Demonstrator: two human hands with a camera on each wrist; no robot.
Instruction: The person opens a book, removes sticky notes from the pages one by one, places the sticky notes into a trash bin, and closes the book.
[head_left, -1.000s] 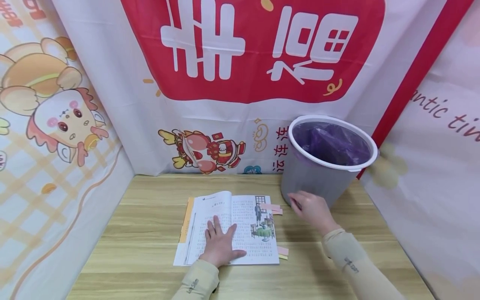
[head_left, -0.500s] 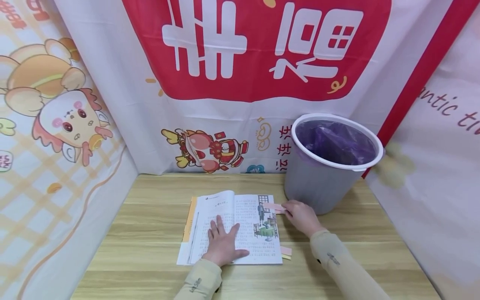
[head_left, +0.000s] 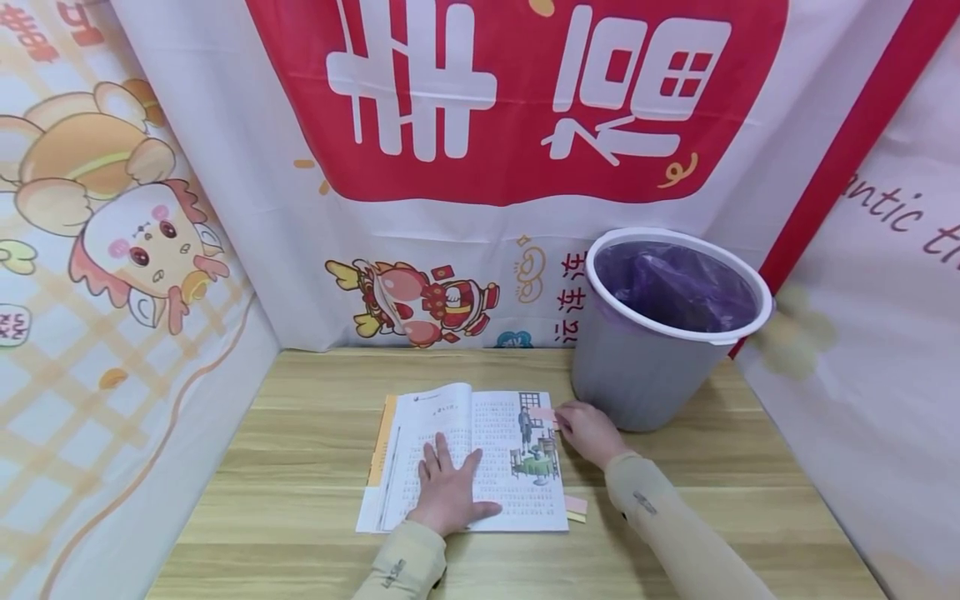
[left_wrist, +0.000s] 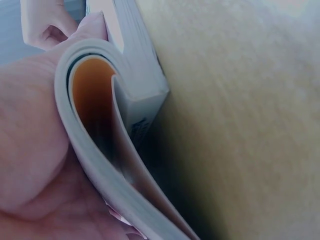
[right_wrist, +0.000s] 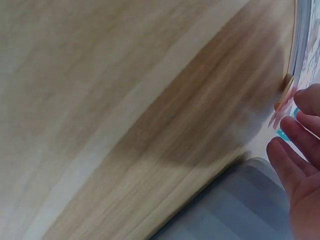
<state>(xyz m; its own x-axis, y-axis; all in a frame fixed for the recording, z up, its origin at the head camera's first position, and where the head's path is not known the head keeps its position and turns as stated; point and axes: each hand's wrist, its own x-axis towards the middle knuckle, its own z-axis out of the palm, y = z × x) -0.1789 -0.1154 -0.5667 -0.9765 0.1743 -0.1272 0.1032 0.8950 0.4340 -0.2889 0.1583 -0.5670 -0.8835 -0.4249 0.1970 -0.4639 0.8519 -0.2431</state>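
Note:
An open book (head_left: 510,500) with printed text and a colour drawing lies on the table. My left hand (head_left: 447,497) rests flat across its pages with fingers spread; the left wrist view shows the palm beside the book's curved pages (left_wrist: 82,145). At the book's right edge, my right hand (head_left: 592,433) pinches a pink sticky tab (head_left: 542,414) that sticks out near the drawing. In the right wrist view, the thumb and fingers of the right hand (right_wrist: 300,135) are at pink tabs (right_wrist: 286,102); the exact contact is partly hidden. Lower down, another pink tab (head_left: 576,505) sticks out with a yellow one.
A grey trash bin (head_left: 637,375) with a white rim and purple liner stands behind the right hand, on the wood-grain table (head_left: 300,467). Printed cloth (head_left: 510,221) hangs at the back, left and right.
My right hand has moved left from beside the bin to the pink tab and further in over it. The left hand stays spread on the book. The view has shifted slightly.

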